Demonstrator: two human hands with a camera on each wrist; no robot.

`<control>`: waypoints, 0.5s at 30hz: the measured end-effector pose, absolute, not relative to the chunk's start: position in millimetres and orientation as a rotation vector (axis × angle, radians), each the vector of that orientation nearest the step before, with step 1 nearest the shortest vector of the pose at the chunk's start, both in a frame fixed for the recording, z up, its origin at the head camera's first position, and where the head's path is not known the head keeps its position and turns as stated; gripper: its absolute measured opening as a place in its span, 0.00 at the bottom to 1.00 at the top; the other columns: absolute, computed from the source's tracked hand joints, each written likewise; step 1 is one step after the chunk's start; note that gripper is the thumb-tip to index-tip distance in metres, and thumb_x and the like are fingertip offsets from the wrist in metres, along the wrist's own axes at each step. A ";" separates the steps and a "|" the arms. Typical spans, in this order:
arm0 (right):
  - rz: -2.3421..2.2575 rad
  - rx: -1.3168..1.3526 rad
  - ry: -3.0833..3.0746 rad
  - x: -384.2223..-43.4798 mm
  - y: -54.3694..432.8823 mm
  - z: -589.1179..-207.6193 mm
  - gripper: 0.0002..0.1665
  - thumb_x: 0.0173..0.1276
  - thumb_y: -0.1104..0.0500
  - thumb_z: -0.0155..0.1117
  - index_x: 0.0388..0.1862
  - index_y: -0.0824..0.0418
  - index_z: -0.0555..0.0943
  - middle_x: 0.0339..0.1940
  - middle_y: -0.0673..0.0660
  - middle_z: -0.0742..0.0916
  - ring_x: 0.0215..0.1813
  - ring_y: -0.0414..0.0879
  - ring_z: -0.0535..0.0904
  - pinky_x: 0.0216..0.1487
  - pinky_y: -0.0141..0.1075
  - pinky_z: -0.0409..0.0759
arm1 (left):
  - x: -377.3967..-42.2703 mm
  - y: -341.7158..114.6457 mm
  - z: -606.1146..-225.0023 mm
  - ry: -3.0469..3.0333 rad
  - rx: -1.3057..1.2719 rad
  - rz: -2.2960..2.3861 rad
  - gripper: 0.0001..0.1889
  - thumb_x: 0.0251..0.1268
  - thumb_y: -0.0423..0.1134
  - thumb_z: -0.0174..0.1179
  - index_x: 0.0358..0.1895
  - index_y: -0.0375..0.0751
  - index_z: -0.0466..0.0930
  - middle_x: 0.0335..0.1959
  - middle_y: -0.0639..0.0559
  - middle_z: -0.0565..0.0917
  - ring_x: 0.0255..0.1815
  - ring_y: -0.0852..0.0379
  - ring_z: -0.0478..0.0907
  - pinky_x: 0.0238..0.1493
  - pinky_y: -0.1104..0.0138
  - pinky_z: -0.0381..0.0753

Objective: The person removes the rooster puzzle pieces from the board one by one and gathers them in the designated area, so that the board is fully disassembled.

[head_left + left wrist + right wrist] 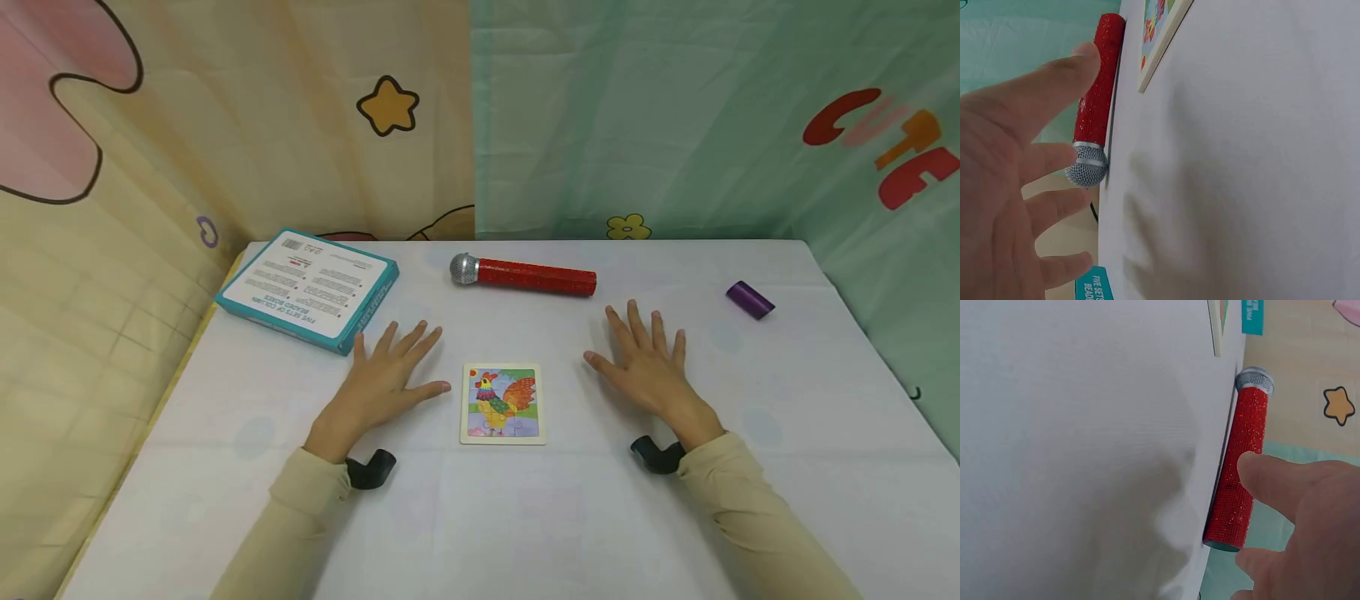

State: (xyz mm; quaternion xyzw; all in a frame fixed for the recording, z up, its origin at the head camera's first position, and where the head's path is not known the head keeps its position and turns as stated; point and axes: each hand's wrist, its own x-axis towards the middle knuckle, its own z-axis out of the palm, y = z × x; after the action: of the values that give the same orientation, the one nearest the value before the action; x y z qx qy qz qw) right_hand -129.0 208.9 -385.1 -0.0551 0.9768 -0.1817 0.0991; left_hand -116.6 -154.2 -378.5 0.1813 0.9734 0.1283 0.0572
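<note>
Between the two hands lies a small square jigsaw puzzle (503, 403) with a rooster picture and a pale frame. My left hand (384, 382) is spread over the table to its left, holding nothing, its thumb pointing at the puzzle. On the other side my right hand (648, 371) has its fingers spread too, with nothing in it. Beyond both hands a red glittery microphone (536, 277) with a silver mesh head lies on its side. In the left wrist view the thumb overlaps the microphone (1099, 103); the right wrist view shows its open handle end (1225, 544).
A teal box (307, 287) with a white printed label lies at the back left, close to the left fingertips. At the back right is a short purple cylinder (750, 300). Patterned curtains (637, 117) hang behind the white table (480, 525).
</note>
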 end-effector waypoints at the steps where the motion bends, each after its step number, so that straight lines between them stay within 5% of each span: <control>1: -0.549 -0.170 2.891 -128.8 208.5 -386.0 0.51 0.72 0.32 0.47 0.82 0.56 0.43 0.80 0.65 0.39 0.77 0.71 0.28 0.66 0.68 0.19 | -114.7 -152.6 -379.1 2.940 0.561 0.403 0.43 0.62 0.65 0.59 0.77 0.51 0.59 0.77 0.46 0.59 0.76 0.32 0.48 0.66 0.28 0.35; 15: -0.663 -0.433 2.936 -134.5 193.1 -392.3 0.37 0.69 0.49 0.63 0.72 0.64 0.68 0.78 0.66 0.60 0.75 0.69 0.53 0.70 0.68 0.43 | -93.7 -136.6 -387.1 2.855 0.676 0.535 0.38 0.55 0.58 0.70 0.70 0.51 0.72 0.72 0.51 0.68 0.74 0.32 0.57 0.68 0.31 0.39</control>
State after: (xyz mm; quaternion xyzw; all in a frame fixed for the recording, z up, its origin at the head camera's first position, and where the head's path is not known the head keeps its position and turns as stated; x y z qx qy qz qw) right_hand -134.5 193.1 -392.3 -0.1422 0.9643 -0.2176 0.0501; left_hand -93.7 -136.6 -387.1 0.2259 0.9543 0.1790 0.0795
